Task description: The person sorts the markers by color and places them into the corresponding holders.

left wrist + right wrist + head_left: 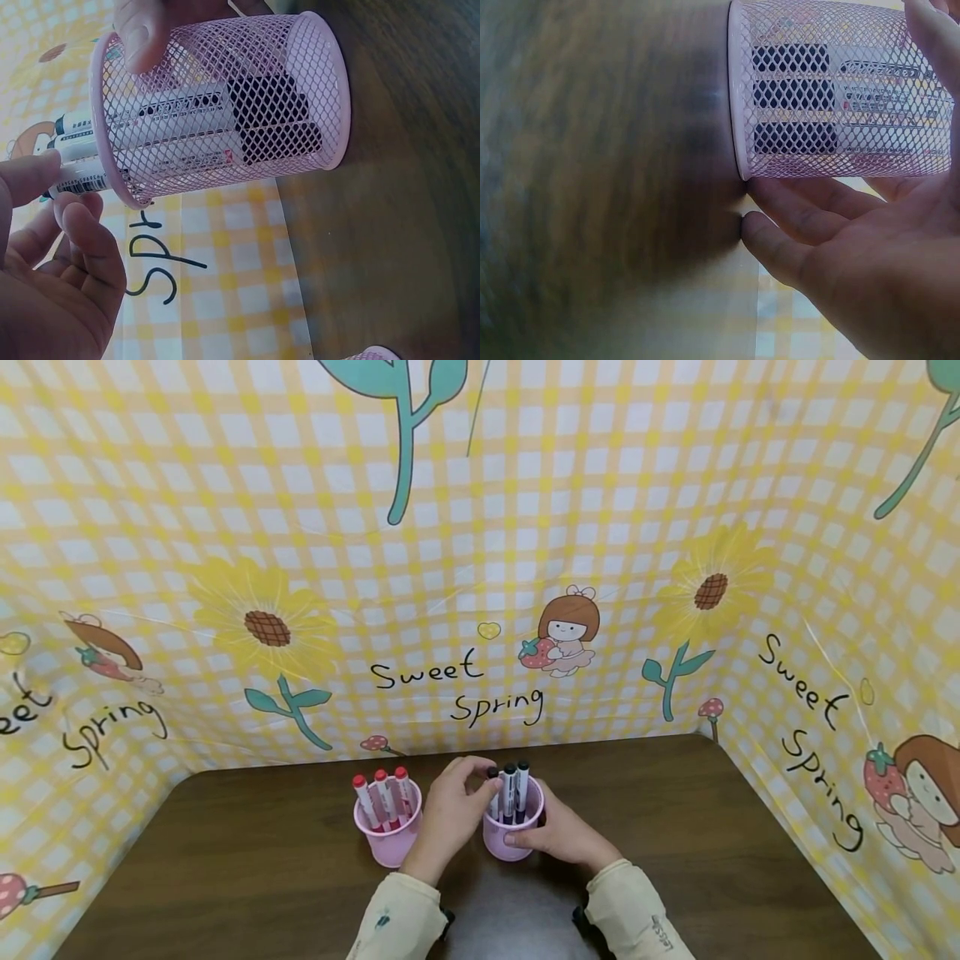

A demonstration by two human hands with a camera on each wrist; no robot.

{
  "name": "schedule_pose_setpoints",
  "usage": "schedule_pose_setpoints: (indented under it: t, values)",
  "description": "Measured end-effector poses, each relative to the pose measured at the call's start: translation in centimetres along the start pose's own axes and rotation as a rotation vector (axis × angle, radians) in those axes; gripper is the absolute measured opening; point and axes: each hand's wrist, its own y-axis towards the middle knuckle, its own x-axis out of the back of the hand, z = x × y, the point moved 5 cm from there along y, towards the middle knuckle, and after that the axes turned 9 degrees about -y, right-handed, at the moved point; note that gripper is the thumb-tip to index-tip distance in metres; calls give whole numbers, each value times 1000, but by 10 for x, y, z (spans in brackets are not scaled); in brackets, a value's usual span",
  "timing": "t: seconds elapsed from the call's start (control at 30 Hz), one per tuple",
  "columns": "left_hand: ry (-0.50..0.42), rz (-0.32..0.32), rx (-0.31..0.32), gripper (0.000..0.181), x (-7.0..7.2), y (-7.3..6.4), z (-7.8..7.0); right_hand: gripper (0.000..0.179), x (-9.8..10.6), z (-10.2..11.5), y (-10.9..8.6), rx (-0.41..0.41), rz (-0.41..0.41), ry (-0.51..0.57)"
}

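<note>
A pink mesh pen cup (pixel 512 847) stands on the table with three black-ended whiteboard markers (pixel 509 793) upright in it. My left hand (pixel 453 806) reaches over its left rim and pinches the top of the leftmost marker (pixel 79 180) between thumb and fingers; the marker's lower part is inside the cup. My right hand (pixel 566 831) holds the same cup from the right, its thumb on the front and its fingers along the far side. The cup's mesh (pixel 855 90) shows the markers' black lower ends near the base.
Left of my left hand stands another pink mesh cup (pixel 393 847) with three red-capped markers (pixel 384 797). Both cups are on a dark brown wooden table (pixel 247 860). A yellow checked cloth (pixel 420 585) with printed flowers and lettering hangs behind and at the sides.
</note>
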Motion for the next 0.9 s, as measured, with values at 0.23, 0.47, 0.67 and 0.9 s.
schedule_pose_setpoints:
  t: [0.23, 0.47, 0.67, 0.9]
  values:
    - [-9, 12, 12, 23, 0, 1, -1, 84, 0, 0, 1, 20, -7, -5]
    - [-2, 9, 22, 24, 1, 1, -2, 85, -2, 0, 2, 23, -1, -2]
    - [14, -13, 2, 24, 5, 0, -4, 85, -5, 1, 4, 29, 11, 8]
    - [31, -65, -61, 26, 14, -4, -8, 86, -7, 1, 5, 30, 19, 14]
